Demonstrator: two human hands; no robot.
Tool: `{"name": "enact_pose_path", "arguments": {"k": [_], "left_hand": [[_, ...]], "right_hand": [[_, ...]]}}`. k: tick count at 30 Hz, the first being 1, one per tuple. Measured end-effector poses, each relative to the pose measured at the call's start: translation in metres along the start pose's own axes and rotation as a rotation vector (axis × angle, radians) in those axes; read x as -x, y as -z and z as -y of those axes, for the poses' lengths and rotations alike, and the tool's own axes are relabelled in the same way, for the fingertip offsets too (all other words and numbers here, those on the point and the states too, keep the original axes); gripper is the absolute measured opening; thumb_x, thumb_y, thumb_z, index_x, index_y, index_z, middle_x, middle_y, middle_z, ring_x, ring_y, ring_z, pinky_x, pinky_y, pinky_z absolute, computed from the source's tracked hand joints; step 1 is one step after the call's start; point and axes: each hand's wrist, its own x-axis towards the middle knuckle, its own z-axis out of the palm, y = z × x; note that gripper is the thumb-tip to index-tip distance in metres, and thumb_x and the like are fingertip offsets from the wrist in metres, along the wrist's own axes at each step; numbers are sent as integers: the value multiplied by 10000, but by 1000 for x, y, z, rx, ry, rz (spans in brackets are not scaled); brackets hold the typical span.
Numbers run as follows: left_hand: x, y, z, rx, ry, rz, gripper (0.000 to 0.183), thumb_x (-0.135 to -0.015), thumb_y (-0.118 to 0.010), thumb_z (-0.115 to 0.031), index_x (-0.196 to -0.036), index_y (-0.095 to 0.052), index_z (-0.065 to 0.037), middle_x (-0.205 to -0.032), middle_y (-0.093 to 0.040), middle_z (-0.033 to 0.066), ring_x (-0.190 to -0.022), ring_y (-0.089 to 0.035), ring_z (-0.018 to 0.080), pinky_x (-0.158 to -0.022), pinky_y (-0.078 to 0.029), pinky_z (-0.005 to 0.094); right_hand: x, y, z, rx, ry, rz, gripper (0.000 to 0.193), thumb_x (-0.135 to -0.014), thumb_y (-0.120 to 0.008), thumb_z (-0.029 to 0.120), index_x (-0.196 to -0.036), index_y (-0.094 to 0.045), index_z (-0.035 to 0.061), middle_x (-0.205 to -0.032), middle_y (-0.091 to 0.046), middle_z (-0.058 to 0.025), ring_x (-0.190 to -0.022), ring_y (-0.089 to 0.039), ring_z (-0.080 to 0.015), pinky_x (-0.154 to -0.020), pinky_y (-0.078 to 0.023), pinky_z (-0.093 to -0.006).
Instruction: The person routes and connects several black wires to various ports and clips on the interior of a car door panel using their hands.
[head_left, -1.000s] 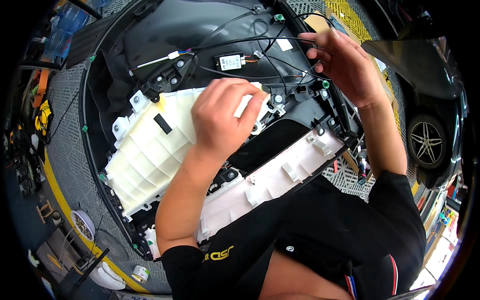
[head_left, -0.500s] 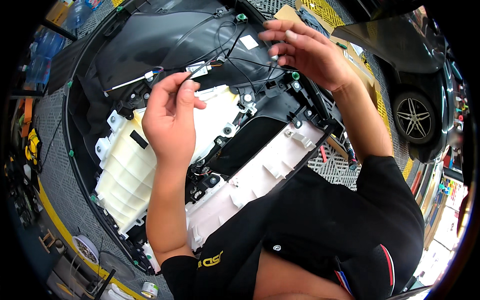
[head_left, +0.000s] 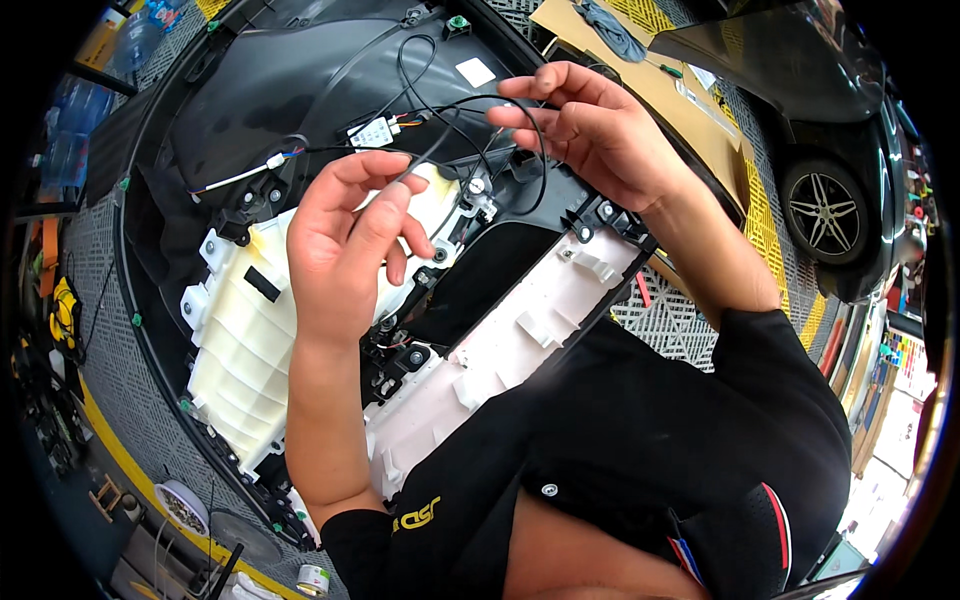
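A thin black cable [head_left: 428,152] is pinched between the thumb and fingers of my left hand [head_left: 345,245], which is above the cream plastic housing [head_left: 245,345] of a large black car panel [head_left: 265,90]. The cable rises in loops and curves past the fingertips of my right hand [head_left: 605,135]. That hand is open, its fingers apart and slightly bent, close beside the loop. Behind my left hand lies a small white module [head_left: 372,134] with coloured wires. A slim white stick-like part with a connector [head_left: 240,178] rests to its left.
A pale pink trim strip [head_left: 515,335] runs along the panel's near side. Cardboard [head_left: 690,110] with a grey cloth [head_left: 612,32] lies at the upper right, before a dark car's wheel [head_left: 825,210]. Water bottles [head_left: 75,130] stand at the far left; a bowl of small parts [head_left: 182,507] is lower left.
My right hand has dropped slightly and its fingers have bent more. The cable loop now arcs over to the right, beside those fingers. My left hand keeps its pinch, and the view has shifted a little.
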Motion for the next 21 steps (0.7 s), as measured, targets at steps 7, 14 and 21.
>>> {"name": "enact_pose_path", "arguments": {"k": [7, 14, 21], "left_hand": [[-2, -22, 5, -64, 80, 14, 318, -1098, -607, -157, -1365, -652, 11, -1223, -764, 131, -870, -725, 111, -551, -465, 181], [6, -28, 10, -241, -31, 185, 352, -1012, -790, -201, -1270, -726, 30, -1058, -721, 42, -859, -647, 97, -728, -527, 237], [-3, -19, 18, -262, -226, -156, 274, -1119, -597, -188, -1163, -733, 46, -1151, -740, 113, -1029, -727, 172, -847, -586, 304]], "right_hand": [[-1, -13, -37, 233, 259, 3, 331, -936, -831, 31, -872, -508, 69, -1084, -646, -76, -1218, -731, -284, -962, -611, -351], [-4, -32, -25, 1218, 703, 241, 304, -874, -873, 267, -1032, -724, 56, -1105, -685, -94, -1029, -696, -317, -889, -582, -430], [0, 0, 8, 1239, 598, 197, 376, -876, -914, 289, -850, -646, 27, -992, -623, -55, -807, -592, -177, -711, -528, -317]]}}
